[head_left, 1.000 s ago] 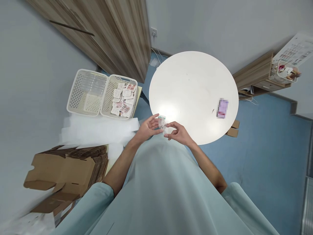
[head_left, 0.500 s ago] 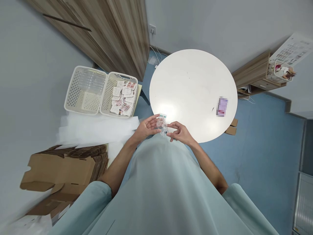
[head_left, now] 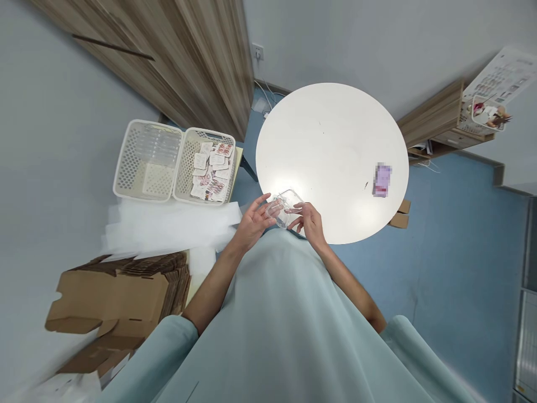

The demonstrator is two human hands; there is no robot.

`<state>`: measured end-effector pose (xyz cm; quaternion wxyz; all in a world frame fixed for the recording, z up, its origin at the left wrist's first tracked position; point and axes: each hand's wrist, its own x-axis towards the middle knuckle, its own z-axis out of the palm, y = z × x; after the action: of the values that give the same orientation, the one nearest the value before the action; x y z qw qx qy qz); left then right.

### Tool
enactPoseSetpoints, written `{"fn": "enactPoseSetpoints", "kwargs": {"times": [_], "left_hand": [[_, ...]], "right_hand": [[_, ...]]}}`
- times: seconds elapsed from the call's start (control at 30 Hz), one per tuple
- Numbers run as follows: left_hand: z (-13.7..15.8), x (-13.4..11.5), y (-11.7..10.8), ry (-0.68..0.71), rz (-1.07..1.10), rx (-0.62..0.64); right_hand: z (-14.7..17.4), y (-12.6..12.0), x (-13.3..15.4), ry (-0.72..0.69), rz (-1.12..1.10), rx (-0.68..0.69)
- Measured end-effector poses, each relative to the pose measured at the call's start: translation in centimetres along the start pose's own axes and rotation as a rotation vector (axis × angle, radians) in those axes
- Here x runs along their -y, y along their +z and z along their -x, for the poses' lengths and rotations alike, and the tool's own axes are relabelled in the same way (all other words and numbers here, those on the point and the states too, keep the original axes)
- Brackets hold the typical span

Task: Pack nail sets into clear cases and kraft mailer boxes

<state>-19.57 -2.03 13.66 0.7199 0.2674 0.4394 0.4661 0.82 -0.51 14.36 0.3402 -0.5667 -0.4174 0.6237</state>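
Between the left grip (head_left: pixel 253 224) and the right grip (head_left: pixel 312 225), a clear case (head_left: pixel 282 219) is pinched by both. The opening step seems in hand; a gentle touch is needed next.

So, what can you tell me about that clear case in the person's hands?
The clear case is see-through, apparently of thin, shiny plastic, with rounded corners. It looks opened, its two parts spread apart; the hinge is too small to make out. It is held over the near edge of the round white table. The left hand holds its left side, and fingers of the right hand touch its right side.
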Motion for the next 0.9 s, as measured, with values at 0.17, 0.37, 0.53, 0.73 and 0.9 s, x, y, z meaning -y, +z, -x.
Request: {"fn": "enactPoseSetpoints", "kwargs": {"times": [0.17, 0.37, 0.53, 0.73, 0.9], "left_hand": [[0.2, 0.3, -0.3, -0.004, -0.164, 0.083], [0.0, 0.4, -0.2, 0.002, -0.372, 0.091], [-0.8, -0.1, 0.4, -0.050, -0.371, 0.048], [-1.9, -0.6, 0.9, -0.079, -0.306, -0.082], [-1.2, -0.7, -0.5, -0.073, -0.279, -0.128]], "right_hand": [[-0.8, -0.2, -0.7, -0.014, 0.026, -0.098], [-2.0, -1.1, -1.4, -0.072, 0.076, -0.122], [-2.5, -1.9, -1.2, -0.069, 0.071, -0.115], [-3.2, -1.3, -1.5, -0.043, 0.155, -0.044], [-3.9, -0.3, -1.2, -0.060, 0.188, 0.048]]}}
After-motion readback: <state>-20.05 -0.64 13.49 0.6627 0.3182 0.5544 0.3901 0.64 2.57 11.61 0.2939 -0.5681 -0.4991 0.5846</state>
